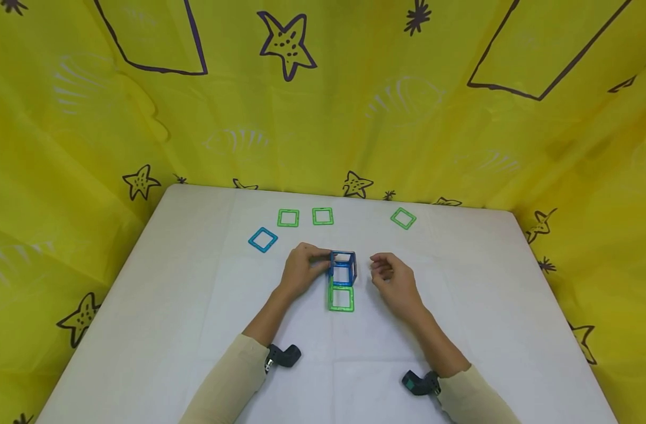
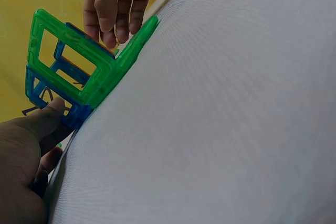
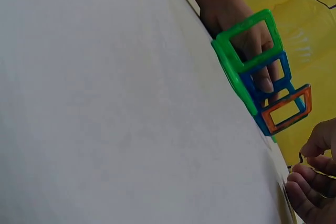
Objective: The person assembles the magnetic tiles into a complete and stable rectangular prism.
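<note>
My left hand (image 1: 300, 270) pinches the left side of a small structure of square magnetic tiles in the middle of the table. Blue tiles (image 1: 343, 285) form its far, box-like part, and a green tile (image 1: 342, 309) lies flat at the near end. From the right wrist view, an upright green tile (image 3: 274, 32) and an orange tile (image 3: 307, 98) on the other side show too. The left thumb (image 2: 50, 116) is against a blue tile; the other fingers are partly hidden. To the right, apart from the structure, my right hand (image 1: 397, 285) has loosely curled fingers and holds nothing.
Behind the structure, two loose green tiles (image 1: 288, 225) (image 1: 323, 223) lie flat, with a third green tile (image 1: 398, 224) farther right. A loose blue tile (image 1: 271, 245) lies beyond the left hand. A yellow patterned curtain (image 1: 323, 135) hangs around the white table (image 1: 158, 306).
</note>
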`<state>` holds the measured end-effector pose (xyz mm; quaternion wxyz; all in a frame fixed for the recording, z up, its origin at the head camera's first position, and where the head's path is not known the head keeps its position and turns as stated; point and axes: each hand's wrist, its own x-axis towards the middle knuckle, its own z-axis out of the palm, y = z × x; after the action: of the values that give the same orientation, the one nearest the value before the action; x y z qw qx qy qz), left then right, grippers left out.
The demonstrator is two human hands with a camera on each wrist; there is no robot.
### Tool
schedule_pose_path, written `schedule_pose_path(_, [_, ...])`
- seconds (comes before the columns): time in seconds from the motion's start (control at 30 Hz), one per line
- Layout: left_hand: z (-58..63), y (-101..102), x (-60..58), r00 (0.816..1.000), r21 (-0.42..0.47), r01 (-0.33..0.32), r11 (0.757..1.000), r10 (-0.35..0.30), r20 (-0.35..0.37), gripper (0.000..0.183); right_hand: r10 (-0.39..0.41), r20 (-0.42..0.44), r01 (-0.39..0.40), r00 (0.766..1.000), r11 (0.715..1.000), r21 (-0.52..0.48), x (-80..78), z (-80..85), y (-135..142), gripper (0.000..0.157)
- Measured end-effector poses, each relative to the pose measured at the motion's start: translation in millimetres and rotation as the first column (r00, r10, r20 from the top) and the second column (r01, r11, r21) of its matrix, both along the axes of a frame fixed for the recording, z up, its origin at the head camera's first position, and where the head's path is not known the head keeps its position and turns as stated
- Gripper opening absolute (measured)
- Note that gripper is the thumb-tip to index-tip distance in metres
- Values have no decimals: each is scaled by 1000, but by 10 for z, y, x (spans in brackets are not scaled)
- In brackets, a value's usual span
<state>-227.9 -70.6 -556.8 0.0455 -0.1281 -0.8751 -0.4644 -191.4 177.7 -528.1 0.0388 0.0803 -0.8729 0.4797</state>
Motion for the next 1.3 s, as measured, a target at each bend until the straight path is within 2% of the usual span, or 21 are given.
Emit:
schedule_pose_path(0.23, [-3,6,-5,1000,2,-1,1000,1,0,26,-60,-24,61,998,996,59,-148,6,165,36])
schedule_pose_path(0.43, [-22,9,6,1000,-9,0,1000,0,11,26,-74,39,67,996,984,163,-247,-7,251,58])
schedule_pose_path(0.63, [-35,9,-4,1000,-18,1,1000,-1,10,26,-71,45,60,996,976,211,-371,-11,299,77])
schedule_pose_path(0.97, [-37,2,5,1000,-29,-2,1000,2,-2,26,-81,-6,80,997,964,253,-548,-65,330,80])
schedule_pose_path(1.3, [-31,-1,1,999,-23,9,1000,-10,-34,25,-110,2,104,994,942,318,-717,-59,400,79])
